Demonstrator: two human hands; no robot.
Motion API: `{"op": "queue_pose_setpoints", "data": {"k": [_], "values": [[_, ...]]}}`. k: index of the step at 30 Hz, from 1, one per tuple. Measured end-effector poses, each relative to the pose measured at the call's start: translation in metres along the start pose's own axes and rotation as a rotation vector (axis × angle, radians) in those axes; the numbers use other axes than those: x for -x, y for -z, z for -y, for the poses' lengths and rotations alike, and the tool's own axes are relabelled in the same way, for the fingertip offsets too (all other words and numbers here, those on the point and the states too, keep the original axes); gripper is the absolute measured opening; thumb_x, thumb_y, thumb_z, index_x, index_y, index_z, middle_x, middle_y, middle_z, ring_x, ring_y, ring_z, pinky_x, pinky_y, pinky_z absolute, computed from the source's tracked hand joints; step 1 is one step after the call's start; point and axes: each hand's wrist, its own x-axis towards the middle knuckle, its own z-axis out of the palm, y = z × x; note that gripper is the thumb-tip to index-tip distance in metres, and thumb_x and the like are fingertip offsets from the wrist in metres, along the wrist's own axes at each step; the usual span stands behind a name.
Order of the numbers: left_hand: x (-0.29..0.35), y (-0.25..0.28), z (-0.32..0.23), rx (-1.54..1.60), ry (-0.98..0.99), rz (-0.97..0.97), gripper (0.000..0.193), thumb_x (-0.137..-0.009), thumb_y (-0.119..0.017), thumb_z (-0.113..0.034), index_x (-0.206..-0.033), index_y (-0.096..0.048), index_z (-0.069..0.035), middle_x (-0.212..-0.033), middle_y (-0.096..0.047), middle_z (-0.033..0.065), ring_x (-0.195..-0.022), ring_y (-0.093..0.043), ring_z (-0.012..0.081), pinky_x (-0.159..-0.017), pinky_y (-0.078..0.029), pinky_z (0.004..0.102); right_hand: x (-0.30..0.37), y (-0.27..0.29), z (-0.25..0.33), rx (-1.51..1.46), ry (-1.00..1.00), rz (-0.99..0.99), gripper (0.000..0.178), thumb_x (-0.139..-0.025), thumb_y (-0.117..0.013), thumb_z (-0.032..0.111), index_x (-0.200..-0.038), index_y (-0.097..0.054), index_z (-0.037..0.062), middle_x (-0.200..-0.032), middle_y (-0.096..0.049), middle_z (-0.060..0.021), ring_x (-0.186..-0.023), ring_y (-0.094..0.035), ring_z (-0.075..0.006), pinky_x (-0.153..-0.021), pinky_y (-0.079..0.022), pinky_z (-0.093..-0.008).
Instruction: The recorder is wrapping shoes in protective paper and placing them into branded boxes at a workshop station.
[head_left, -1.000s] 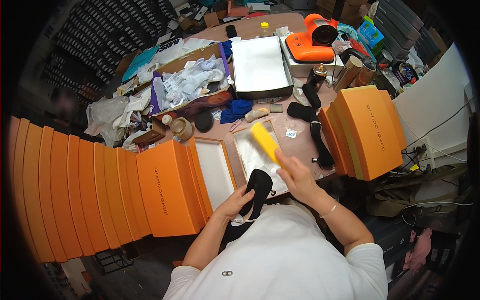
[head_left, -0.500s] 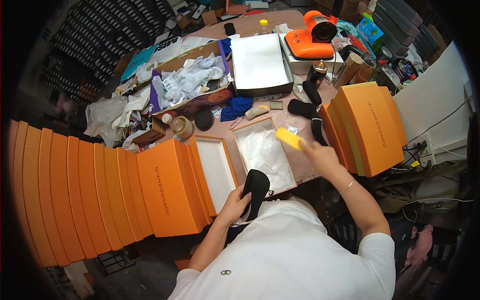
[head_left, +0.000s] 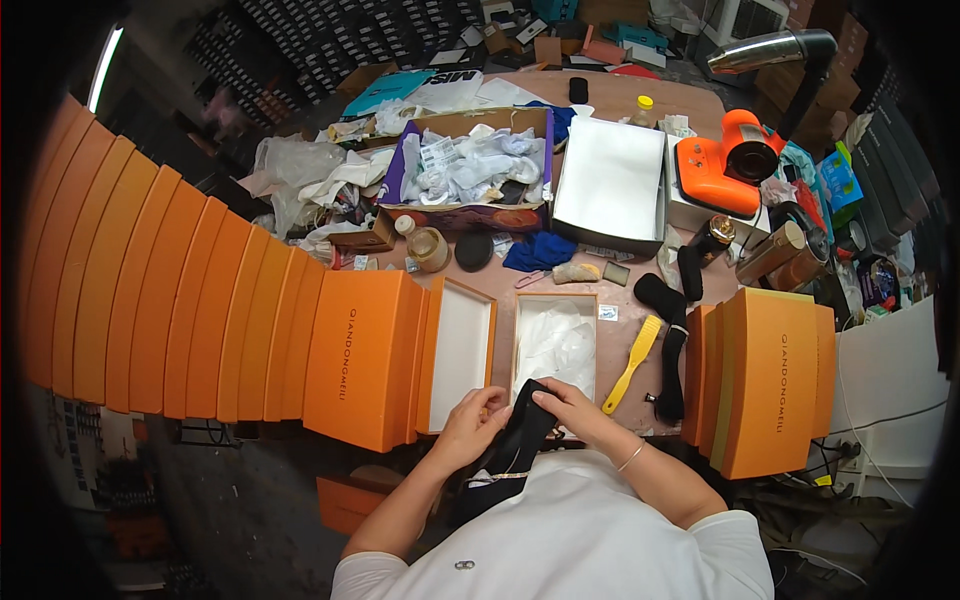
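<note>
A black shoe (head_left: pixel 521 431) with a thin glittering strap is held upright against my front, just below the near edge of an open shallow box (head_left: pixel 596 350) lined with white tissue paper. My right hand (head_left: pixel 566 408) pinches its upper end between thumb and fingers. On its other side, my left hand (head_left: pixel 473 428) has curled fingers against the shoe's edge; the fingertips are partly hidden. A yellow long-handled brush (head_left: pixel 630 366) lies on the table right of the box. Beside the brush lies another black shoe (head_left: pixel 672 365) with a shiny detail at its near end.
Orange shoeboxes (head_left: pixel 365 360) stand in a long row at left, a white-lined lid (head_left: pixel 463 350) leaning beside them. More orange boxes (head_left: pixel 765 385) stand at right. Behind are a purple carton (head_left: pixel 470 215) of crumpled paper, a white-topped box (head_left: pixel 612 180), a bottle (head_left: pixel 428 248) and an orange machine (head_left: pixel 722 170).
The yellow brush has left my right hand and lies on the table. My right hand has come down to the black shoe, joining my left. The whole view has shifted.
</note>
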Motion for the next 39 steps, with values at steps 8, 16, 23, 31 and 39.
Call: {"op": "queue_pose_setpoints", "data": {"k": [8,16,23,31,39], "values": [[-0.005,-0.033,0.008,1.08,0.283,0.094,0.037,-0.098,-0.052,-0.029,-0.119,-0.055,0.001,-0.104,-0.063,0.0072,-0.093,-0.059,0.0117,-0.084,-0.047,0.0262,-0.016,-0.008,0.012,0.394,0.03,0.056,0.04,-0.096,-0.051,0.033,-0.116,-0.057,-0.0016,-0.097,-0.065,-0.0159,-0.086,-0.063,-0.0227,-0.078,-0.05,-0.0333],[-0.029,-0.016,0.021,1.216,0.454,0.139,0.049,-0.1,-0.042,-0.04,-0.115,-0.054,0.005,-0.11,-0.061,0.0152,-0.102,-0.059,0.0206,-0.09,-0.048,0.0321,-0.095,0.177,0.044,1.048,0.244,-0.718,0.034,-0.083,-0.064,0.016,-0.113,-0.062,-0.0001,-0.104,-0.064,-0.0214,-0.092,-0.064,-0.0343,-0.081,-0.05,-0.0383],[-0.039,-0.029,0.01,1.176,0.514,-0.13,0.058,-0.099,-0.039,-0.049,-0.108,-0.057,0.006,-0.106,-0.063,0.0147,-0.098,-0.06,0.0189,-0.087,-0.049,0.0313,-0.162,0.252,0.022,1.809,0.154,-0.495,0.039,-0.072,-0.074,0.026,-0.106,-0.062,0.0116,-0.1,-0.063,-0.0094,-0.098,-0.059,-0.028,-0.082,-0.045,-0.0443],[-0.037,-0.032,0.011,1.114,0.523,-0.081,0.068,-0.099,-0.034,-0.052,-0.117,-0.053,0.011,-0.111,-0.061,0.0176,-0.103,-0.059,0.0193,-0.092,-0.046,0.0311,-0.156,0.268,0.002,1.377,0.287,-0.808,0.027,-0.086,-0.053,0.018,-0.105,-0.061,0.0015,-0.083,-0.064,-0.0173,-0.073,-0.062,-0.0307,-0.068,-0.049,-0.0405],[-0.039,-0.018,0.0,1.287,0.374,0.059,0.083,-0.097,-0.024,-0.062,-0.132,-0.041,0.012,-0.127,-0.053,0.0185,-0.12,-0.049,0.0222,-0.105,-0.035,0.0322,-0.02,0.022,0.041,0.385,0.329,-0.462,0.022,-0.092,-0.056,0.011,-0.11,-0.057,-0.0025,-0.076,-0.056,-0.0059,-0.064,-0.055,-0.0107,-0.057,-0.046,-0.0259]]}}
